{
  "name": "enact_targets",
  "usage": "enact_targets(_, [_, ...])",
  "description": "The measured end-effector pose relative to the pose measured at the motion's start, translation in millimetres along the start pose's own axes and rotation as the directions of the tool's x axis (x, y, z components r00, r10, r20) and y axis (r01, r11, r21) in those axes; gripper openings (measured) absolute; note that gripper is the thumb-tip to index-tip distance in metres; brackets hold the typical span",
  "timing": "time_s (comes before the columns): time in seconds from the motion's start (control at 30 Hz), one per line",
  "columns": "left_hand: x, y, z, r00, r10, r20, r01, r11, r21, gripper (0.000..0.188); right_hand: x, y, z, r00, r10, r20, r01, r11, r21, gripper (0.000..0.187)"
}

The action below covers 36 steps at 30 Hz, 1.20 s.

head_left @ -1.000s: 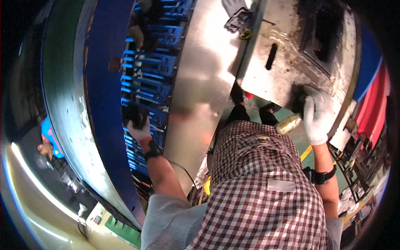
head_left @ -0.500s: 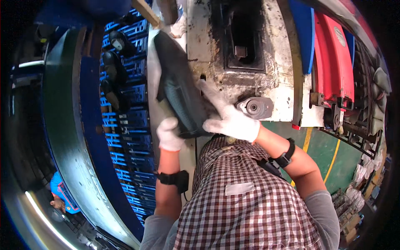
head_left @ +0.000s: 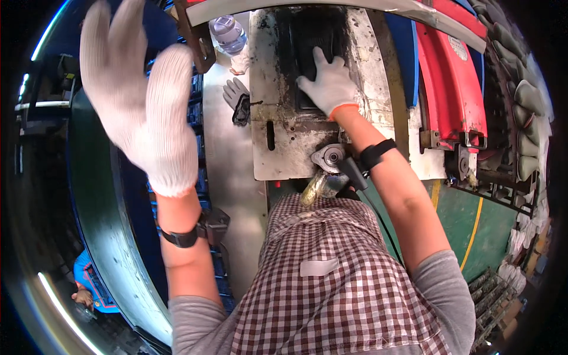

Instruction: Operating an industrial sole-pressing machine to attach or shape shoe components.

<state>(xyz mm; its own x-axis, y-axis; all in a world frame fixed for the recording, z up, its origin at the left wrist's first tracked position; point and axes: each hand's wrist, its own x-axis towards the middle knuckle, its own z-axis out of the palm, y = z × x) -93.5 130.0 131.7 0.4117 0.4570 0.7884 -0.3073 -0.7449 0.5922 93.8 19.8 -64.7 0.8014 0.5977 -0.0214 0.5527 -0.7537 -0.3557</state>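
My left hand [head_left: 139, 97], in a white knit glove, is raised at the upper left with its fingers apart and nothing in it. A dark metal bracket [head_left: 198, 41] stands just right of its fingertips. My right hand [head_left: 331, 86], gloved the same way, lies with spread fingers on a black rectangular piece [head_left: 310, 44]. That piece fills the dark recess of the stained metal plate [head_left: 278, 151]. Part of it is hidden under my hand. Below my right wrist, a round metal fitting [head_left: 331, 157] sits at the plate's near edge.
A bar with a pale strip [head_left: 331, 5] crosses the top. Left of the plate lie a clear plastic bottle [head_left: 228, 34] and a grey glove [head_left: 236, 93]. A red machine part [head_left: 447, 89] stands at the right. A person in blue [head_left: 94, 284] is at the lower left.
Both hands held a long dark piece left of the plate; they no longer do. The recess, uncovered before, now has a black piece in it. My left hand rose leftward; my right moved up onto the plate.
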Motion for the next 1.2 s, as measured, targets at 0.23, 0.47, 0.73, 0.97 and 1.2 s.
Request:
enact_targets(0.23, [109.1, -16.2, 65.9, 0.759, 0.507, 0.409, -0.628, 0.736, 0.254, 0.053, -4.2, -4.2, 8.6, 0.999, 0.03, 0.017, -0.03, 0.999, -0.027, 0.091])
enact_targets(0.47, [150.5, 9.3, 85.8, 0.678, 0.092, 0.729, -0.496, 0.79, 0.362, 0.04, -64.4, 70.7, -19.7, 0.964, -0.143, -0.225, 0.247, 0.795, 0.554, 0.047])
enact_targets(0.73, [65.3, 7.3, 115.1, 0.097, -0.282, 0.955, 0.117, 0.956, 0.27, 0.039, -247.1, 172.4, -1.3, 0.848, 0.021, 0.529, -0.474, 0.475, 0.741, 0.016])
enact_targets(0.97, [-74.3, -23.4, 121.0, 0.199, -0.336, 0.921, -0.097, 0.928, 0.359, 0.043, -223.5, 123.6, 11.9, 0.531, -0.439, 0.725, -0.567, 0.452, 0.689, 0.059])
enact_targets(1.2, [-123.2, -36.0, 131.4, 0.269, -0.398, 0.877, -0.147, 0.883, 0.446, 0.038, -212.2, 79.1, 54.2, 0.369, -0.759, 0.537, -0.914, -0.193, 0.356, 0.057])
